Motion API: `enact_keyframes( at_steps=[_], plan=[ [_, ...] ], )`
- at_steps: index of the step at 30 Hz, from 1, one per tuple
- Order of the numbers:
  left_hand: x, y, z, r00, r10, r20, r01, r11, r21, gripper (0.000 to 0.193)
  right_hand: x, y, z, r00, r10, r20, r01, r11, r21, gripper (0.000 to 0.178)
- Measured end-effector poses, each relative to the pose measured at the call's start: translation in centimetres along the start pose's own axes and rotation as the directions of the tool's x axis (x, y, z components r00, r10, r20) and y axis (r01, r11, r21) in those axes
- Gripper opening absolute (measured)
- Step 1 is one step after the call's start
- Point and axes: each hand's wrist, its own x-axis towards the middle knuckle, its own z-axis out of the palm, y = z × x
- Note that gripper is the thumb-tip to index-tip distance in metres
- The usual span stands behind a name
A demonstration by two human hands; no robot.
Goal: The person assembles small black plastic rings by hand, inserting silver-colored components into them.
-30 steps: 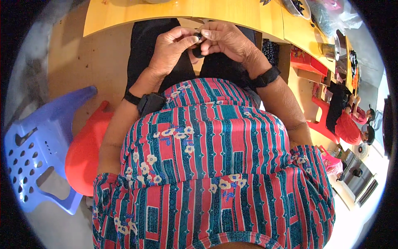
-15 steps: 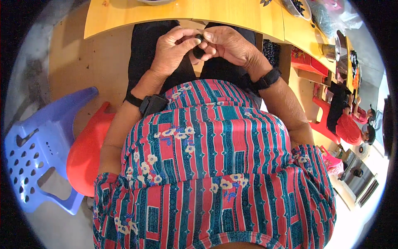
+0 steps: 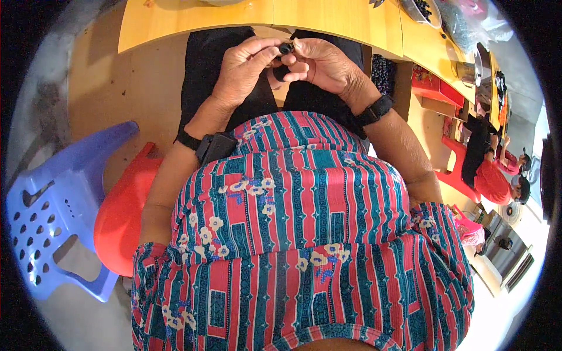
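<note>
No text, label, number or sign can be read. On the red box (image 3: 436, 90) below the table (image 3: 328, 23), and on the plastic bags (image 3: 465, 29) at the table's right end, any marks are too blurred to be deciphered.

A small glossy black piece (image 3: 285, 48), short and rounded, is held in the air just off the near edge of the yellow wooden table (image 3: 328, 20). A larger dark rounded piece (image 3: 280, 74), partly hidden, shows farther from that edge; whether the two join cannot be told.
</note>
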Motion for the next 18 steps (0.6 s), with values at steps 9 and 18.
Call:
enact_keyframes(
  at_steps=[9, 18],
  plan=[
    [-0.12, 0.05, 0.26, 0.999, 0.005, -0.043, -0.003, 0.999, 0.037, 0.023, 0.25, 0.54, -0.54, 1.000, 0.010, 0.015, -0.011, 0.997, 0.071, 0.032],
    [-0.20, 0.55, 0.52, 0.997, 0.066, -0.031, -0.060, 0.986, 0.153, 0.017, -0.06, 0.25, -0.24, 0.995, 0.045, -0.090, -0.052, 0.995, -0.080, 0.032]
  ],
)
